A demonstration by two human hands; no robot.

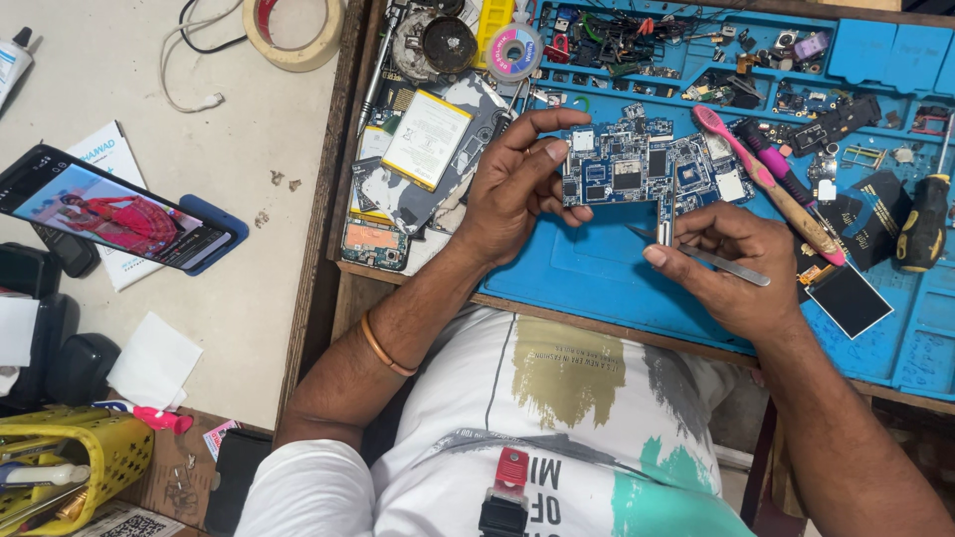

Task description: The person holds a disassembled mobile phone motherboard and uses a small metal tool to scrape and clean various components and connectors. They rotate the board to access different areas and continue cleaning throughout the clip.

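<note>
Above the blue silicone work surface (597,268), the left hand (507,194) pinches a blue printed circuit board (637,169). The right hand (731,264) grips slim steel tweezers (711,261) closed at its lower edge. Judged risk: a slip could scratch components.

This is a small electronics repair bench, the sort where phones get fixed. A blue work mat (617,268) with parts compartments along its top covers the wooden table (328,179), strewn with tiny components, a bare circuit board (647,169), a screwdriver (925,219) and a pink toothbrush (766,179). An opened device with its battery (426,139) lies beside a tape roll (295,30).
</note>
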